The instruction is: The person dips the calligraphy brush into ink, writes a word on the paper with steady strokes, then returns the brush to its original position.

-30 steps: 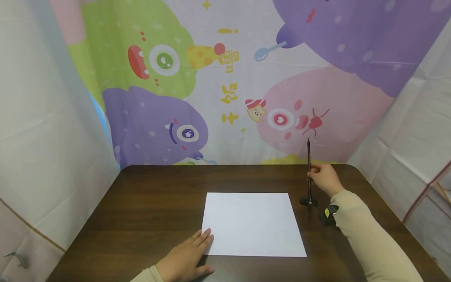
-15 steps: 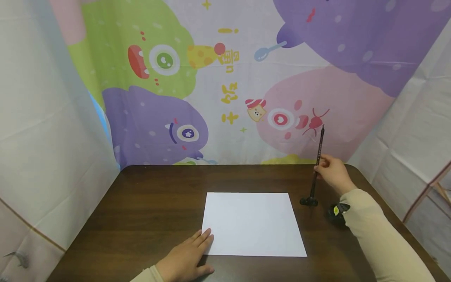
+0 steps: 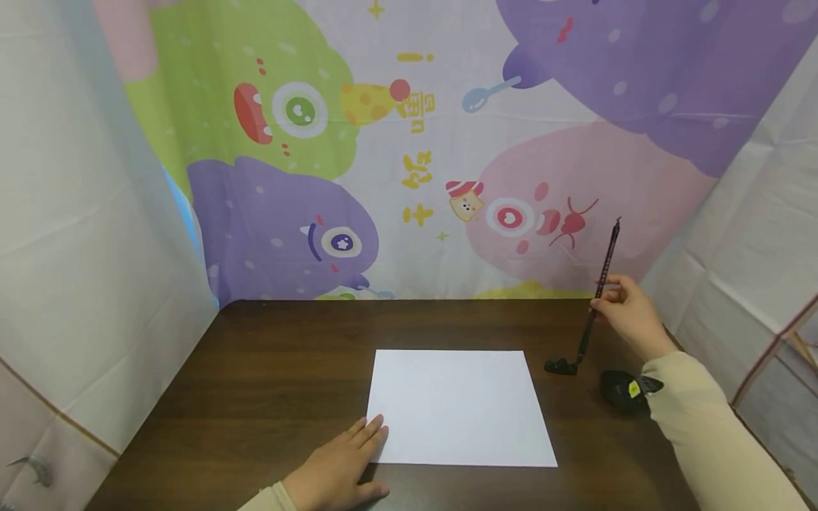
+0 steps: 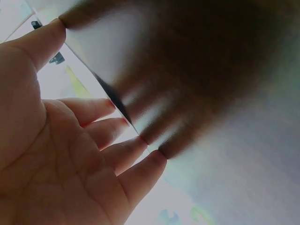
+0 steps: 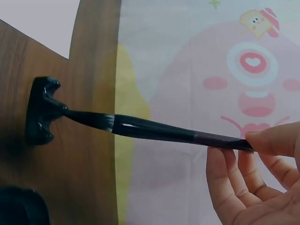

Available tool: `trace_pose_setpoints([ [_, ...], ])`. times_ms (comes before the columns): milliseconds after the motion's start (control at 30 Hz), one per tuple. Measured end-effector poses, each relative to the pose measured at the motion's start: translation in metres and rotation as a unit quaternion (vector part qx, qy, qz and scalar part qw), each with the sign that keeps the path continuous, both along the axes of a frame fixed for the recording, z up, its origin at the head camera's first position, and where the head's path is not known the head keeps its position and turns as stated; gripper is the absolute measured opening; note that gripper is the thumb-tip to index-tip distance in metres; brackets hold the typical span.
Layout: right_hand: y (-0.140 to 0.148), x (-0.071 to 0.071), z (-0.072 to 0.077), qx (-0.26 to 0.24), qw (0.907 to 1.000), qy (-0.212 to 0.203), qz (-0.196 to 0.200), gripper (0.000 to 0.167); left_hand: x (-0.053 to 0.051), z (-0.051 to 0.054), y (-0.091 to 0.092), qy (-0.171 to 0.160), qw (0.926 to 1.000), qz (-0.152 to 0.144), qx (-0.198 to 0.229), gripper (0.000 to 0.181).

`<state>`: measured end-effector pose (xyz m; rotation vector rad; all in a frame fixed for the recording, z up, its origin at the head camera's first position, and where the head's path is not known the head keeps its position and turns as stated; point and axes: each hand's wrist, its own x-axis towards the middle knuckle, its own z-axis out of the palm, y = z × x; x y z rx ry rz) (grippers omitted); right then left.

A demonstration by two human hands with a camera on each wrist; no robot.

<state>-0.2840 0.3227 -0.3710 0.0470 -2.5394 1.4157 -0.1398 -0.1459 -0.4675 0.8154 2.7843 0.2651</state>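
Note:
My right hand (image 3: 629, 316) pinches the dark handle of a writing brush (image 3: 603, 273) between thumb and fingers. The brush (image 5: 154, 130) stands tilted in the head view, its bristle end down at the right side of a small black brush rest (image 3: 561, 366). In the right wrist view the dark bristle tip meets the rest (image 5: 40, 112) in outline; whether they touch, I cannot tell. My left hand (image 3: 339, 458) lies with extended fingers on the left edge of a white paper sheet (image 3: 460, 408). From below, the left wrist view shows its palm and fingers (image 4: 133, 187).
A round black dish (image 3: 620, 389) sits right of the rest, partly behind the device strapped at my right wrist. All this is on a brown wooden table (image 3: 268, 383). A cartoon-printed curtain (image 3: 422, 248) hangs at its back edge, with pale cloth at both sides.
My right hand has moved right, leaning the brush over, its top now further right. The bristle end has shifted to the rest's right side. More of the black dish shows. The left hand stays put.

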Motion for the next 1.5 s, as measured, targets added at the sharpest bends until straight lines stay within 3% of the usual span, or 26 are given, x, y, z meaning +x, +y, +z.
trace_pose_setpoints([
  [267,0.019,0.008,0.000,-0.091,0.9931,0.070,0.027,0.017,-0.001,0.001,0.001,-0.013,0.9999,0.005,-0.001,0.085],
  [467,0.033,0.018,-0.001,-0.176,0.9799,0.088,0.035,0.021,0.000,0.000,0.001,-0.007,1.0000,0.004,0.000,0.085],
  [767,0.049,0.034,-0.008,-0.216,0.9692,0.117,0.018,0.023,-0.001,-0.001,0.000,-0.001,1.0000,0.000,-0.001,0.085],
  [1033,0.063,0.045,-0.021,-0.224,0.9674,0.119,-0.003,0.019,0.000,-0.002,0.000,0.007,1.0000,-0.003,0.000,0.084],
  [1300,0.073,0.055,-0.036,-0.107,0.9853,0.114,-0.070,0.014,0.000,-0.001,0.000,0.003,1.0000,-0.001,-0.001,0.084],
  [1500,0.076,0.061,-0.045,-0.086,0.9869,0.105,-0.086,0.011,0.000,0.000,0.001,-0.008,1.0000,0.003,-0.002,0.085],
])
